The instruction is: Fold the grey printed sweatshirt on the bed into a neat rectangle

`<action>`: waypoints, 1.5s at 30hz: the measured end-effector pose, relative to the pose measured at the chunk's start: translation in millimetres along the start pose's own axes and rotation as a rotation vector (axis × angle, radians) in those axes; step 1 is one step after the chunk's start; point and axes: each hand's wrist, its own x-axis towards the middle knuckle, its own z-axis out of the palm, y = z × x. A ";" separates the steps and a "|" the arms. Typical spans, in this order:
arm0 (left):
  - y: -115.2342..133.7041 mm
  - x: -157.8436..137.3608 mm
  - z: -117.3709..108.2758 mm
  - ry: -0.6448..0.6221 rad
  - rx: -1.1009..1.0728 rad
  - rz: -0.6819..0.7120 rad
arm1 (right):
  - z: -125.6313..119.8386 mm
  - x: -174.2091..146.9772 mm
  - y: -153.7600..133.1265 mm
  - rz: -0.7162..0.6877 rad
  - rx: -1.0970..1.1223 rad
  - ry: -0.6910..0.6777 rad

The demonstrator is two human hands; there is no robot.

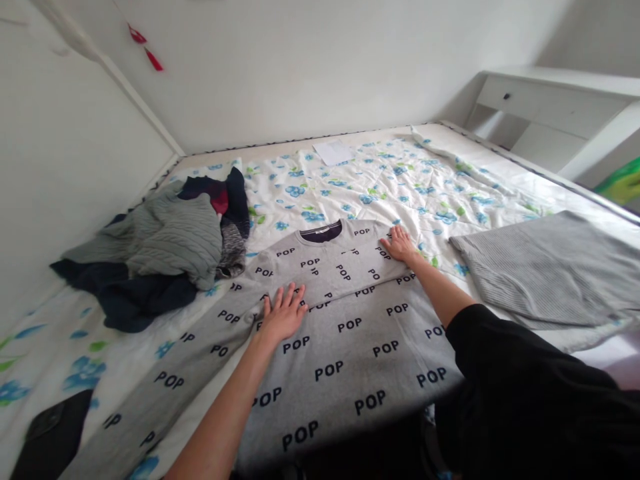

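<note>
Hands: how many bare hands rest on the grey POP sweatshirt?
2. The left hand lies flat near the sweatshirt's left sleeve; the right hand presses on its right shoulder, beside the collar.

1 grey POP sweatshirt (350, 333), 1 folded grey knit (545, 267), 1 pile of clothes (160, 253), 1 sheet of paper (334, 152), 2 hands.

Plain white walls (310, 67) meet in a corner behind a bed (500, 167) that fills most of the view, spread with a white sheet (380, 180) printed in blue flowers and green leaves. A white desk (550, 107) with a drawer stands at the right, and red tassels (146, 47) hang high on the left in soft, even daylight.
</note>
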 end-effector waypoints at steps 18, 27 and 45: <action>-2.6 1.5 4.2 0.013 -0.002 0.011 | 15.7 -19.8 -49.4 -0.130 0.020 0.049; 5.9 1.0 3.7 0.087 0.074 0.060 | -10.2 -21.1 -46.3 -0.033 -0.006 -0.039; 3.6 18.8 27.3 0.242 -0.029 0.107 | -4.4 -125.3 -23.4 -0.107 -0.050 -0.032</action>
